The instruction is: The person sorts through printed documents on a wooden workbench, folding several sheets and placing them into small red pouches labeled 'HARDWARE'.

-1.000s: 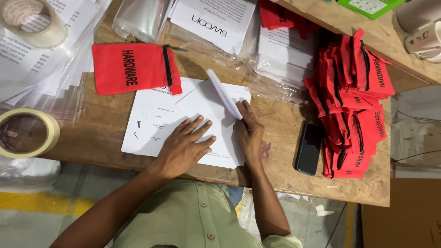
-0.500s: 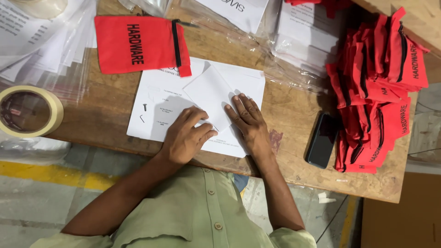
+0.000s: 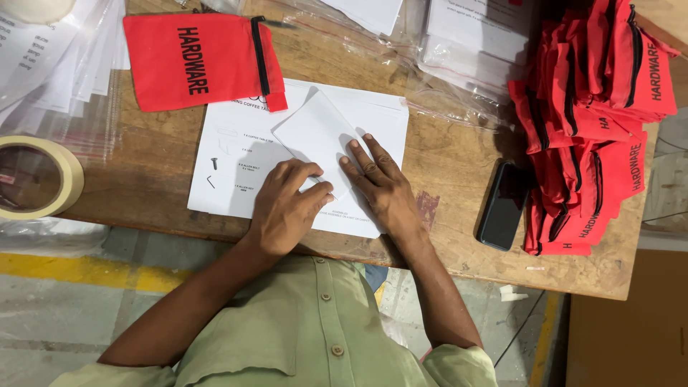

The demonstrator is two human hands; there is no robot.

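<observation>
Paper folding shows the change: a second ago the right hand (image 3: 383,188) held a rolled white piece upright above the printed sheet (image 3: 244,161); half a second ago it was already pressed flat, and now the folded white paper (image 3: 315,132) lies flat on that sheet, tilted, with both hands on its near edge. The left hand (image 3: 287,208) has its fingers curled, tips pinching the folded paper's lower corner. The right hand's fingers are spread and straight, pressing down on the paper just beside the left fingertips.

Beyond the fingers, a red zip pouch (image 3: 197,61) lies on the sheet's far corner. Right of the right hand's fingers a dark phone (image 3: 503,204) lies near a stack of red pouches (image 3: 595,107). Left of the left fingers sits a roll of masking tape (image 3: 36,179). Everything rests on a worn wooden table (image 3: 154,172); clear bags of papers (image 3: 459,50) lie at the far side. Grey floor with a yellow line (image 3: 72,269) shows below.
</observation>
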